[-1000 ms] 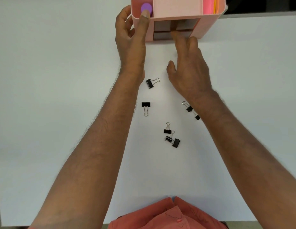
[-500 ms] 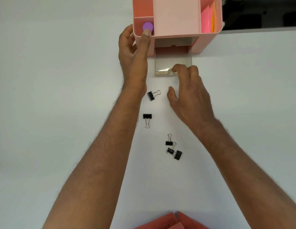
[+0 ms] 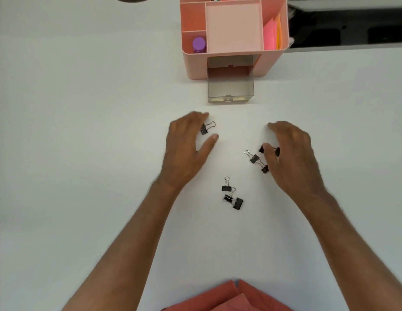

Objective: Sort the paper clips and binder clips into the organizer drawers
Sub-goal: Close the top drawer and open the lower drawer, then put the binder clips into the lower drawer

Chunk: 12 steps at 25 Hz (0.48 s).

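White bench (image 3: 61, 153) fills the view. Pink organizer (image 3: 274, 63) at 12 o'clock; its clear lower drawer (image 3: 231, 87) is pulled out toward the person and looks empty. Upper compartments hold a purple-capped bottle (image 3: 199, 44) and coloured paper (image 3: 271, 35).

Left hand (image 3: 184, 151) at 10 o'clock of the clip scatter, fingers spread, thumb and forefinger either side of one binder clip (image 3: 205, 128) but not closed on it. Right hand (image 3: 292, 158) at 2 o'clock, fingers curled over a small cluster of clips (image 3: 255, 158); motion blur, cannot tell whether anything is gripped. Two more clips (image 3: 232, 195) lie tangled at 6 o'clock, well apart from both hands. No paper clips visible.

Risks, as judged: the wire handles interlock, so lifting one clip may drag a neighbour and drop it short of the drawer. The drawer is far out; a knock could pull it free.
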Available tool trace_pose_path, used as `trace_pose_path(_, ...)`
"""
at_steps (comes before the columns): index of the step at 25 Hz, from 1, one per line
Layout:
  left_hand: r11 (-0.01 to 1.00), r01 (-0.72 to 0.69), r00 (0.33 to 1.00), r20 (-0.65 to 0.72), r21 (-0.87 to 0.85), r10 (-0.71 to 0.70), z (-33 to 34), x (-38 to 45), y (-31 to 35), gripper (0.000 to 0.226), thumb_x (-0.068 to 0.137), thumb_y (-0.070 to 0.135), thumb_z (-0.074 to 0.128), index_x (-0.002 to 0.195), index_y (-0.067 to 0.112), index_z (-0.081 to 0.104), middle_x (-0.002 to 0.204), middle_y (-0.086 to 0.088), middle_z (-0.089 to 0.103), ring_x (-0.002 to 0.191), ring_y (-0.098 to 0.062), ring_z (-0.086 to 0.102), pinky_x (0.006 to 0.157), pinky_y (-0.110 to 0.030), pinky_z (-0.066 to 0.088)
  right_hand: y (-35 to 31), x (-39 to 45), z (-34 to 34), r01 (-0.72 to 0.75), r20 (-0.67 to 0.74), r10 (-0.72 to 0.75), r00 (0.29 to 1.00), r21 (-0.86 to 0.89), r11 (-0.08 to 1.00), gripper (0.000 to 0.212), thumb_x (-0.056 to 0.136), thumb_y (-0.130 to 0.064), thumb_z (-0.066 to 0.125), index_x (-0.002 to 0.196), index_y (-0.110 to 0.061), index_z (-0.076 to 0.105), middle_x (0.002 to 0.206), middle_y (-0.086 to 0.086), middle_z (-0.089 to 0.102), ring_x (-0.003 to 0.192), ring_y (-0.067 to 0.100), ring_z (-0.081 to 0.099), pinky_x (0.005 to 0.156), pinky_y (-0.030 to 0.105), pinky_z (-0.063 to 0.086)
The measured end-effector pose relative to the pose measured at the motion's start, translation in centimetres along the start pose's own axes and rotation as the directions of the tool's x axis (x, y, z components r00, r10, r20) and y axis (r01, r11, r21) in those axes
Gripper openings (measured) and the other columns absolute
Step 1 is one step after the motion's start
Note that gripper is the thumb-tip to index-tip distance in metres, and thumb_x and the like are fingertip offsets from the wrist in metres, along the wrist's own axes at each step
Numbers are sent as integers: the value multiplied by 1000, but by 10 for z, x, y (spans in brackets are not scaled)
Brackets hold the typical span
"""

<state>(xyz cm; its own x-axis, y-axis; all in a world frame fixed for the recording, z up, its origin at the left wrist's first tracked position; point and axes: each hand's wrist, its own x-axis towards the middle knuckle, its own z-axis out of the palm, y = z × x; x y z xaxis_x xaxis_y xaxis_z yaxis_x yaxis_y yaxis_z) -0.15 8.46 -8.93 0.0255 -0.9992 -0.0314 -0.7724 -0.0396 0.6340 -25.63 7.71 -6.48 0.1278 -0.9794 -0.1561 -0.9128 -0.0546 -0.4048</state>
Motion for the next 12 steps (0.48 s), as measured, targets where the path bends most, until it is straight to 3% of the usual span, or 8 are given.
trace_pose_path(2, 993, -11, 993, 120, 114, -3, 1, -26, 5, 57, 96, 52, 56, 147, 28, 47, 152, 8, 42, 135, -18, 37, 111, -33, 30, 8, -18, 3, 110, 119, -98, 988, -91, 990, 58, 99, -24, 57, 155, -21, 40, 164, 2, 35, 151, 29, 28, 118, 46, 35)
trace_pose_path(4, 991, 4, 984, 175, 137, -28, 2, -45, 13, 62, 95, 48, 60, 151, 28, 41, 156, 9, 35, 135, -20, 34, 109, -35, 31, 9, -33, 5, 187, 187, -152, 970, -186, 964, 67, 95, -22, 60, 158, -23, 36, 167, 4, 29, 154, 33, 25, 116, 48, 37)
trace_pose_path(7, 992, 12, 978, 208, 122, -37, 1, -56, 24, 62, 95, 26, 66, 152, 21, 40, 154, 3, 35, 128, -25, 38, 110, -36, 39, -2, -51, 9, 163, 189, -119, 975, -240, 957, 72, 88, -9, 61, 156, -23, 41, 164, 5, 34, 144, 34, 36, 95, 44, 53)
trace_pose_path(10, 995, 73, 971, 222, 70, -87, 1, -60, 37, 50, 94, 6, 63, 142, 16, 53, 144, -1, 43, 119, -24, 49, 98, -35, 50, -11, -60, 17, 81, 108, -67, 992, -137, 987, 62, 89, 6, 58, 145, -21, 54, 148, 4, 49, 127, 28, 44, 72, 42, 60)
trace_pose_path(12, 994, 92, 972, 213, 51, -101, 3, -64, 45, 38, 94, 3, 62, 130, 13, 61, 134, -2, 51, 114, -23, 54, 91, -34, 52, -13, -63, 18, 67, 35, -66, 997, -33, 997, 47, 92, 6, 61, 133, -18, 64, 130, 3, 58, 115, 26, 51, 69, 43, 59)
